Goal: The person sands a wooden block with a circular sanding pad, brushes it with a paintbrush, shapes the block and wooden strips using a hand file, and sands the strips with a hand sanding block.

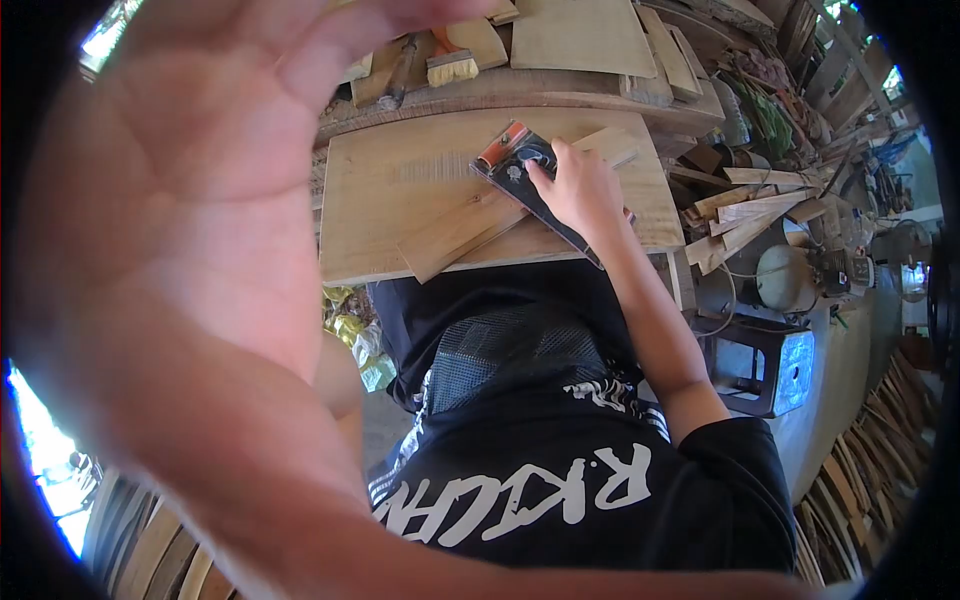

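My right hand (582, 188) is over the tabletop board, its thumb on a flat black packet (545, 207) with an orange end. The packet is long and tapered, and part of it is under the hand. It lies slantwise across thin wooden strips (455, 235), which rest on a wide pale board (365, 185). A large blurred palm (190, 230) fills the left side, very close to the camera. Its fingers are mostly out of frame, and I cannot tell whether it is my left hand. Bare skin (342, 395) shows beside it, partly hidden.
Behind the board lie a paintbrush (452, 62), a dark-handled tool (400, 72) and more flat boards (580, 40). Wood offcuts (750, 205) are piled to the right, above a dark plastic stool (765, 365). Long wooden strips (870, 460) stand at the lower right.
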A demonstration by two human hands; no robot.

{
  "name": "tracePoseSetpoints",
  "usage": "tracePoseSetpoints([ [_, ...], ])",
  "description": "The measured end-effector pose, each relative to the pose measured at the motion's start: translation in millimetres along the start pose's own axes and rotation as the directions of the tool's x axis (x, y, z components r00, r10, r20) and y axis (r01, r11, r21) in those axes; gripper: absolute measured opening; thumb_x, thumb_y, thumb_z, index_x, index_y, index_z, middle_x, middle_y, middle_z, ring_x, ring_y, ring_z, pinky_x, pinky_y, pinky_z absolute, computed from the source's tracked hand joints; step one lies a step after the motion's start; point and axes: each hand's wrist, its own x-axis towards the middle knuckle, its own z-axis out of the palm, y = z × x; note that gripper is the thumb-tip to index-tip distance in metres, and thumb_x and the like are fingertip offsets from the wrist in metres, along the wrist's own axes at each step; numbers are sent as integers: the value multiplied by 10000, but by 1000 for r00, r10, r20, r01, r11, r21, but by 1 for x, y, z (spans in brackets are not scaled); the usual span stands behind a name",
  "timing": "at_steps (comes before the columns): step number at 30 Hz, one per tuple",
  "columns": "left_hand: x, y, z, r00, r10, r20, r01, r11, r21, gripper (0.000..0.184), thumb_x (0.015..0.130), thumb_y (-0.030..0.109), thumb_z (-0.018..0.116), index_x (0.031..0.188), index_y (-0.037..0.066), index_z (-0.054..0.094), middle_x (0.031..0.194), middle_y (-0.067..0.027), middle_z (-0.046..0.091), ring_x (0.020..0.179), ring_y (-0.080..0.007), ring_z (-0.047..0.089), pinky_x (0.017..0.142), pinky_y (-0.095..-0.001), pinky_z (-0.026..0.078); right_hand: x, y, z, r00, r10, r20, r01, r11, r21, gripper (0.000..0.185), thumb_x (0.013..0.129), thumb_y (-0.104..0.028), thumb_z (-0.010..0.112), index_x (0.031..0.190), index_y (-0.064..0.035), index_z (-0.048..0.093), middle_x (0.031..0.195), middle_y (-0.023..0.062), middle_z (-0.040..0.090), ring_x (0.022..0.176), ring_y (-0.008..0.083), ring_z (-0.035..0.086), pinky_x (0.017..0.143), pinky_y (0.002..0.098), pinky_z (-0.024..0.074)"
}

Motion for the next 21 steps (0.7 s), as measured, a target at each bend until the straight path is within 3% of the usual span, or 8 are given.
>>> tracePoseSetpoints([
  [10,-11,0,12,996,-29,89,34,998,-52,869,855,462,735,1506,-33,442,1466,-231,542,1356,-352,522,1096,-474,415,-5,-2,-5,999,41,15,-41,998,46,447,964,-419,656,1100,7,690,878,275,722,873,461,711,784,532,572],
  [13,-12,-3,16,992,-34,120,42,997,-69,867,860,467,728,1507,-33,440,1467,-231,541,1355,-352,523,1096,-474,415,-5,0,-1,999,28,-24,-27,999,41,368,955,-391,660,989,-25,679,841,241,728,825,435,722,756,531,579],
  [16,-13,-7,19,988,-37,148,50,995,-89,864,864,471,720,1508,-33,438,1467,-232,540,1353,-351,524,1096,-474,415,-4,0,-1,1000,30,0,-30,999,40,435,964,-417,657,1068,4,688,864,276,721,864,459,713,789,531,574],
  [21,-13,-14,21,974,-52,221,80,990,-119,861,872,479,708,1508,-32,435,1469,-233,539,1351,-350,525,1096,-474,415,-5,1,-3,999,33,-10,-32,998,54,430,966,-414,658,1041,9,689,863,277,720,858,460,712,793,534,571],
])
